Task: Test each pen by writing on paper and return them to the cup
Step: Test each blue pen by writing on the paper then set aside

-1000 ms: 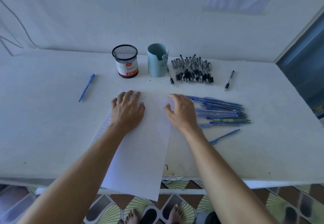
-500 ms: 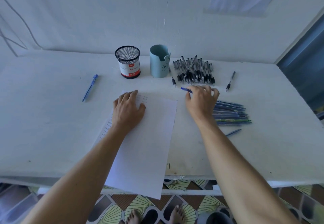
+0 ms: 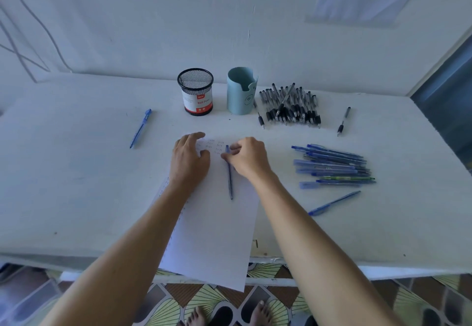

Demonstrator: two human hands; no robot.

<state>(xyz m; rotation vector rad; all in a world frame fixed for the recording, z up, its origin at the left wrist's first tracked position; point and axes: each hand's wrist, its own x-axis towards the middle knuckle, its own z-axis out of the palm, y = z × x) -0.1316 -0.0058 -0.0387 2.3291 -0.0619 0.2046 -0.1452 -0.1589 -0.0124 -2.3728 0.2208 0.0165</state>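
Observation:
A white sheet of paper (image 3: pixel 217 233) lies on the table and hangs over its near edge, with small writing near its top. My left hand (image 3: pixel 189 158) rests on the paper's upper left, fingers spread. My right hand (image 3: pixel 246 158) pinches a blue pen (image 3: pixel 229 177) that points down over the paper. A black mesh cup (image 3: pixel 196 92) and a light blue cup (image 3: pixel 241 90) stand at the back. A pile of blue pens (image 3: pixel 332 166) lies to the right, and a pile of black pens (image 3: pixel 291 106) lies behind it.
A single blue pen (image 3: pixel 140 128) lies at the left and another blue pen (image 3: pixel 333 203) lies below the blue pile. A lone black pen (image 3: pixel 343 120) lies at the back right. The white table (image 3: pixel 63 185) meets a wall behind; patterned floor tiles and bare feet show below.
My right hand reached to the blue pile, took a blue pen and brought it back over the paper. My left hand stayed on the sheet.

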